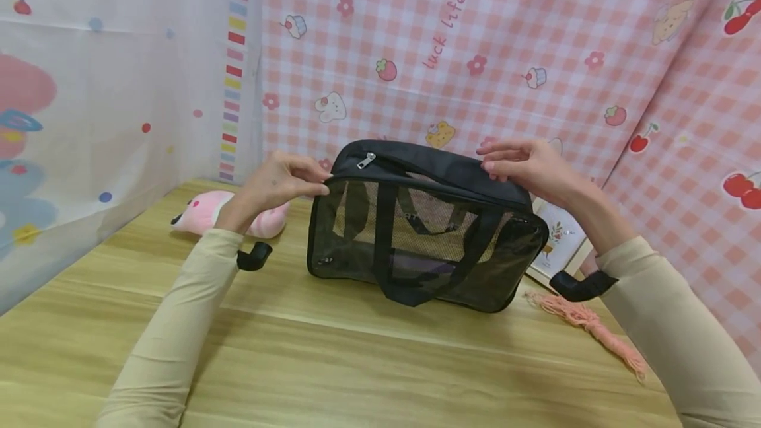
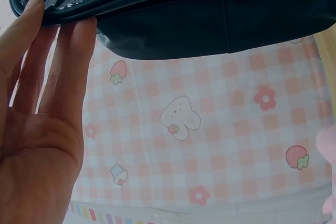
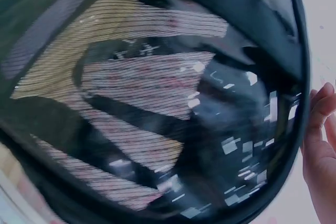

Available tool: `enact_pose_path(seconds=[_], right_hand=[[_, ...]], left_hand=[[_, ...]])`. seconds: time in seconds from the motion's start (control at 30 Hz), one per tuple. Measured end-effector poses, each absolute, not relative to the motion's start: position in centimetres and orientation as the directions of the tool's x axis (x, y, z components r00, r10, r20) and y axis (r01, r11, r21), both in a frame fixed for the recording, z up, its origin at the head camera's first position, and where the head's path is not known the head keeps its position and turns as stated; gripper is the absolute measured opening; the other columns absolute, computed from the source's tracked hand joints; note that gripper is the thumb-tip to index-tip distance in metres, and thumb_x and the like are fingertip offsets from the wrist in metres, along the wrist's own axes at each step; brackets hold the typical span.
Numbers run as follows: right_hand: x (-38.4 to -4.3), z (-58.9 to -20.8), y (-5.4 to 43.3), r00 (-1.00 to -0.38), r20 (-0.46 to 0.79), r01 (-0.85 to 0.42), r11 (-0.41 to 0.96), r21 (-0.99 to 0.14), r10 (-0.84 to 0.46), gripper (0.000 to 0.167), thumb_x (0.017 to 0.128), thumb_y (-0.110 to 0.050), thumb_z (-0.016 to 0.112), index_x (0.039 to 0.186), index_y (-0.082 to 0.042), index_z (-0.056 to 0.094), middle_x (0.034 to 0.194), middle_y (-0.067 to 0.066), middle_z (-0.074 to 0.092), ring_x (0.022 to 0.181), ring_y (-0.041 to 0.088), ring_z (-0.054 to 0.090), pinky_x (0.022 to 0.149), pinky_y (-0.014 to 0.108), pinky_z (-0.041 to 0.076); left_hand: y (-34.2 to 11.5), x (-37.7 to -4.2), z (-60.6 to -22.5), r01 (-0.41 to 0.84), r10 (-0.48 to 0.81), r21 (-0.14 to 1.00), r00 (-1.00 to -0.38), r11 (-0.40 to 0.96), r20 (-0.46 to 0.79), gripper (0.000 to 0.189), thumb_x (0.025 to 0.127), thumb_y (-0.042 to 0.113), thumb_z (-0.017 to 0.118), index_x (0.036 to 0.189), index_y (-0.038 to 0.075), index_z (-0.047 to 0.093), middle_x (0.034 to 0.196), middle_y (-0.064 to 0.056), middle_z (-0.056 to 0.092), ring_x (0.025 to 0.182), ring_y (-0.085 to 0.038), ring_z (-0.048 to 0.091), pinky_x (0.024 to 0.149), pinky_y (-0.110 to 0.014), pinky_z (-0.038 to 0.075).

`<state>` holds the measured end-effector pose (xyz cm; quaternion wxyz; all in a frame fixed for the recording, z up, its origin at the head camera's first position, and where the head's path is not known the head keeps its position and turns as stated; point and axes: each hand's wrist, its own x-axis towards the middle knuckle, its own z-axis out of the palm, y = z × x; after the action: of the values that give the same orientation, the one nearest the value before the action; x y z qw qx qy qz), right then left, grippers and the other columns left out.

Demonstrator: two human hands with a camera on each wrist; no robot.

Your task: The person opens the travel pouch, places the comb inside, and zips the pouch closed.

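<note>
A black bag [image 1: 347, 253] with clear and mesh panels and hanging handles stands upright on the wooden table. Its top zipper, with a silver pull [image 1: 365, 160] near the left end, is partly undone, leaving a slit along the top. My left hand [image 1: 282, 180] pinches the bag's upper left edge. In the left wrist view, the thumb [image 2: 26, 22] lies on the clear panel's side and the other fingers are behind the edge. My right hand [image 1: 532, 167] is at the top right of the bag, fingers extended and fingertips at the black top. The right wrist view shows that hand partly beyond the bag's rim.
A pink plush toy [image 1: 202, 210] lies at the left, behind my left wrist. Behind the bag's right end leans a white-framed picture [image 1: 559, 233]. A bundle of peach cord [image 1: 600, 332] lies at the right, beside my right forearm. Patterned cloth [image 1: 446, 38] hangs behind the table.
</note>
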<state>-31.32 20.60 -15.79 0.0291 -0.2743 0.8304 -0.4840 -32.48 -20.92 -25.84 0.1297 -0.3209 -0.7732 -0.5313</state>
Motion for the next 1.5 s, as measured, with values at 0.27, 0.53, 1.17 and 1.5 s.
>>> enact_pose_path(seconds=[0.27,0.53,1.17,1.5], right_hand=[[-31.3,-12.6,18.0,-0.835,0.232,-0.450,0.376,-0.810,-0.499,0.034,0.092,-0.013,0.064,0.124,-0.002,0.060,0.096,0.007,0.065,0.078,0.019,0.054,0.071,0.027,0.050],[-32.1,-9.4,14.5,-0.789,0.133,-0.439,0.400,-0.805,-0.600,0.040,0.096,-0.017,0.058,0.128,0.005,0.052,0.090,0.012,0.064,0.072,0.017,0.057,0.060,0.024,0.049],[-36.1,-8.0,4.9,-0.704,-0.201,-0.459,0.653,-0.603,-0.681,0.032,0.100,-0.016,0.050,0.128,-0.002,0.055,0.089,0.014,0.060,0.072,0.019,0.060,0.070,0.030,0.054],[-36.2,-10.7,0.7,-0.675,-0.402,-0.463,0.780,-0.422,-0.618,0.031,0.101,-0.015,0.048,0.127,-0.002,0.057,0.089,0.012,0.064,0.074,0.016,0.064,0.069,0.028,0.056]], left_hand=[[-20.8,-32.7,-25.8,0.629,0.361,0.745,-0.763,0.220,0.537,0.018,0.079,0.006,0.077,0.096,0.000,0.075,0.094,-0.009,0.071,0.082,-0.017,0.067,0.070,-0.028,0.056],[-20.9,-32.8,-25.9,0.631,0.357,0.745,-0.762,0.216,0.541,0.018,0.079,0.005,0.077,0.096,0.000,0.075,0.093,-0.009,0.071,0.081,-0.017,0.068,0.069,-0.028,0.056],[-21.0,-32.7,-26.1,0.597,0.328,0.769,-0.791,0.228,0.517,0.021,0.077,0.009,0.080,0.097,0.004,0.075,0.096,-0.008,0.071,0.085,-0.018,0.068,0.073,-0.031,0.056],[-21.2,-32.6,-26.1,0.574,0.305,0.778,-0.811,0.255,0.499,0.021,0.076,0.012,0.081,0.096,0.006,0.076,0.095,-0.007,0.071,0.087,-0.018,0.068,0.073,-0.030,0.056]])
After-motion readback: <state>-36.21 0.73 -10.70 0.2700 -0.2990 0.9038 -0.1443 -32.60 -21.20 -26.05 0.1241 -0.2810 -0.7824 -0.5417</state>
